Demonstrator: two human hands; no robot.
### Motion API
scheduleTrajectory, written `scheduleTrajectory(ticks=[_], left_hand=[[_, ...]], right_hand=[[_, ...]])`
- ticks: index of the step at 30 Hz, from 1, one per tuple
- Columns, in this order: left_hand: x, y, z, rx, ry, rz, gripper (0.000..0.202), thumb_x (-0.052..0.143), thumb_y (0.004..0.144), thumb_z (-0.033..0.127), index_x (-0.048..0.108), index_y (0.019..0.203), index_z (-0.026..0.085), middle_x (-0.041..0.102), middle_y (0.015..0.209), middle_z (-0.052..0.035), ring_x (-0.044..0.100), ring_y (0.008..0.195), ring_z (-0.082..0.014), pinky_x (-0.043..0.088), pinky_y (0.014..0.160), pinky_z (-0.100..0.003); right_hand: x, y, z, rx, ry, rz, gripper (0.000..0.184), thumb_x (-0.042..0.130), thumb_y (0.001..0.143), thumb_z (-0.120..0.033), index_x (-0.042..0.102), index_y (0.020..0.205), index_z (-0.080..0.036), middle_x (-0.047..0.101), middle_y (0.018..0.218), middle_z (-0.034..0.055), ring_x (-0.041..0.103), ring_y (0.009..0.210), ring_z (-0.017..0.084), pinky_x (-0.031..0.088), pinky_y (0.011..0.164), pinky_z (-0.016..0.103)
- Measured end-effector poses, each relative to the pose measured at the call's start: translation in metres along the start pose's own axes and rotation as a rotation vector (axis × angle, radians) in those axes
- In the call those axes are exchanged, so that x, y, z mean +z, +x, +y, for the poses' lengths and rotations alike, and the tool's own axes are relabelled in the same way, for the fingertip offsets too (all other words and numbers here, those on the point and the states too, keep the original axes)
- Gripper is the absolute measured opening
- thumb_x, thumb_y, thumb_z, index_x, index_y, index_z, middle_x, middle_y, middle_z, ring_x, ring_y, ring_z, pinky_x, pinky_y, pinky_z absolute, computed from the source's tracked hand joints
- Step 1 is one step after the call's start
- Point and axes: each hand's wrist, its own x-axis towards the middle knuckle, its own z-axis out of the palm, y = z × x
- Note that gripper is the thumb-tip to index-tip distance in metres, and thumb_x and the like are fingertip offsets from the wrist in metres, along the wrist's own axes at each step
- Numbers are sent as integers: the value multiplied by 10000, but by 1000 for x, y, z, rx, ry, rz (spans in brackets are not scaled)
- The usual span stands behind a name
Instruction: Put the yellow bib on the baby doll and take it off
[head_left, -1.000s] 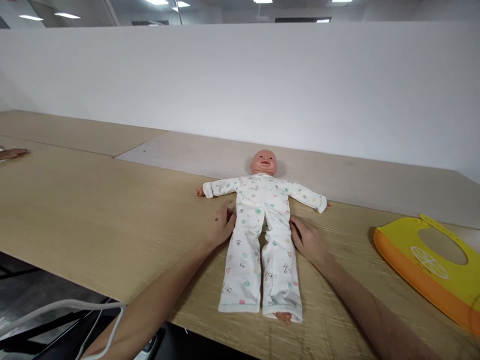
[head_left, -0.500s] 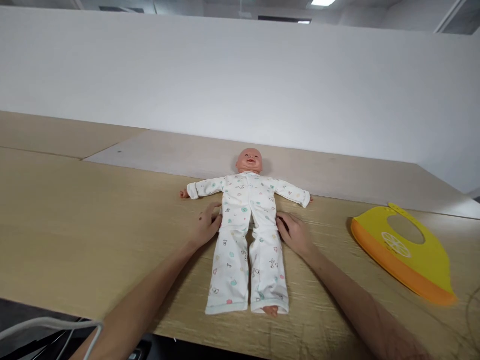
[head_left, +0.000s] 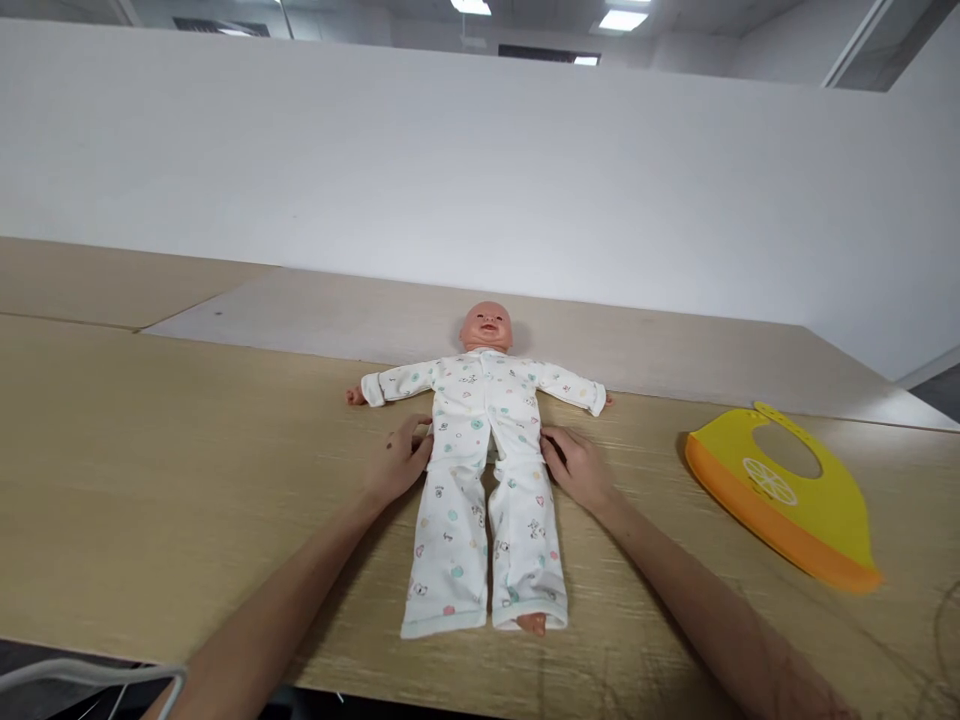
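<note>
A baby doll (head_left: 484, 430) lies face up on a wooden table (head_left: 165, 480), arms spread, dressed in white patterned pajamas (head_left: 450, 560). In the head view, the left hand (head_left: 399, 462) rests open against the pajama waist and the right hand (head_left: 577, 470) lies open at the other hip, neither clamped on the cloth. A yellow silicone bib (head_left: 787, 500) lies well to the right.

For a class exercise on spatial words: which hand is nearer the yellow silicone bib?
Right. The right hand lies beside the doll's hip, with the yellow silicone bib off to its side; the left hand is across the doll, farther away.
</note>
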Motion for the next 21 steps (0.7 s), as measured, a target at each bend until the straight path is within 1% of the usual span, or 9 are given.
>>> scheduleTrajectory(ticks=[3, 6, 12, 17, 21], left_hand=[[-1, 1, 1, 3, 57, -21, 355, 432, 828, 362, 566, 1111, 196, 682, 649, -4, 622, 635, -207, 448, 636, -312], [-1, 1, 3, -9, 108, -7, 354, 419, 827, 357, 575, 1100, 194, 678, 636, -4, 616, 629, -207, 438, 636, -310], [-4, 2, 5, -22, 134, 16, 382, 428, 818, 378, 575, 1115, 188, 674, 597, -2, 615, 587, -203, 430, 607, -291], [-4, 7, -3, -11, 149, 7, 412, 417, 814, 393, 568, 1125, 170, 703, 640, -22, 626, 615, -212, 428, 605, -297], [-3, 8, -8, 9, 119, 12, 395, 421, 810, 383, 573, 1105, 170, 684, 605, -13, 616, 597, -202, 428, 595, -290]], right_hand=[[0, 0, 0, -2, 0, 6, 222, 412, 935, -249, 606, 1008, -169, 689, 936, 75, 626, 842, 202, 491, 770, 335], [0, 0, -1, 3, -6, 9, 229, 409, 936, -257, 611, 1009, -178, 692, 939, 75, 628, 844, 202, 495, 767, 339], [-1, 2, 0, 31, 36, 26, 230, 409, 933, -255, 613, 1012, -184, 695, 949, 70, 635, 876, 200, 497, 785, 336], [-2, 1, 5, 58, 51, 41, 209, 422, 917, -245, 611, 993, -197, 688, 937, 64, 626, 871, 198, 497, 777, 342], [-9, -13, 17, 35, 43, 75, 209, 410, 911, -218, 599, 995, -181, 669, 978, 81, 609, 923, 196, 498, 823, 351]])
